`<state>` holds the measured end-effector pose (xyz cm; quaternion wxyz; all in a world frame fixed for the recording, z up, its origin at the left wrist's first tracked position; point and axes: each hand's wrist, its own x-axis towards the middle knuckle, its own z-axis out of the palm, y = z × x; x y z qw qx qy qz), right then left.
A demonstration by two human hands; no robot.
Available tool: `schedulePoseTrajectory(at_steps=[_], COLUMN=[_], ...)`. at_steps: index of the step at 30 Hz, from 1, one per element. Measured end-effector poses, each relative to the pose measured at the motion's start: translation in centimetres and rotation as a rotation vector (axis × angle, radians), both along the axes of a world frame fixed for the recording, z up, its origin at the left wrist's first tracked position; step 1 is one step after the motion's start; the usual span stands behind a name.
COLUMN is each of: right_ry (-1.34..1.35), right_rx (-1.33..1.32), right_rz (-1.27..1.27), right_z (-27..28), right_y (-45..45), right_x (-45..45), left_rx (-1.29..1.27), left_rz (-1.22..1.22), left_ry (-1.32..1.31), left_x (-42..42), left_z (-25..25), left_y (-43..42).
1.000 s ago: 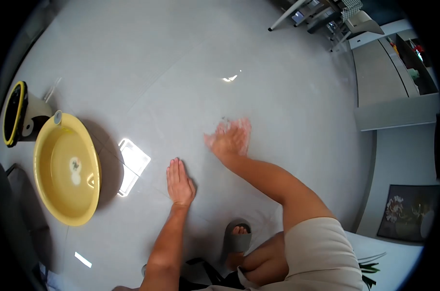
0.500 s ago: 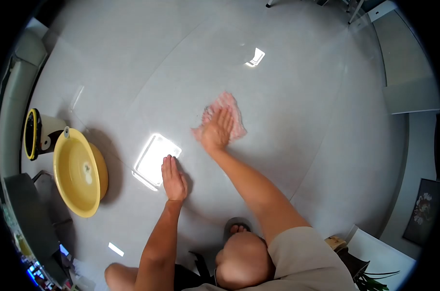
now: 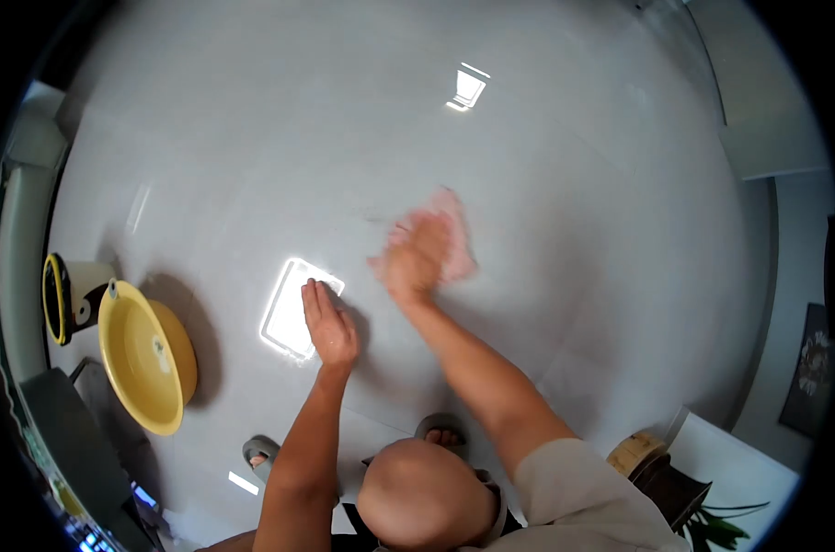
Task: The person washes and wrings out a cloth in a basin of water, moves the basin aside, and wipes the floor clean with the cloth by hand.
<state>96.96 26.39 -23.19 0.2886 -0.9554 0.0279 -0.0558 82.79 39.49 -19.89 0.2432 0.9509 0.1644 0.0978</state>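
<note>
A crumpled pink cloth [image 3: 456, 241] lies on the grey floor in front of me. My right hand [image 3: 417, 258] presses down on it from above, fingers over the fabric and blurred by motion. To the left, my left hand [image 3: 330, 322] holds nothing; its fingers are stretched out side by side over a bright light reflection. Whether it touches the floor I cannot tell. Small dark marks [image 3: 374, 220] show on the floor just left of the cloth.
A yellow basin [image 3: 146, 359] stands at left, beside a bin with a black liner [image 3: 57, 299]. A dark stool-like piece [image 3: 73, 442] is at lower left. Slippers [image 3: 443, 431] are on my feet. A potted plant [image 3: 666, 478] stands at lower right, near a white surface.
My right hand and the cloth have moved slightly right across the floor. My left hand has shifted a little, its fingers rising in the view. The camera view has tilted and moved.
</note>
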Motion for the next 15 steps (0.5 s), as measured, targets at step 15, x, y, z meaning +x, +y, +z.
schedulePoseTrajectory(at_steps=[15], right_ry=[0.048], right_rx=[-0.371], right_rz=[-0.555], right_z=[-2.3], right_y=[-24.9], right_x=[-9.7], left_rx=[0.027], left_rz=[-0.237], left_ry=[-0.116], left_x=[3.5], left_z=[-2.0], left_y=[-4.1])
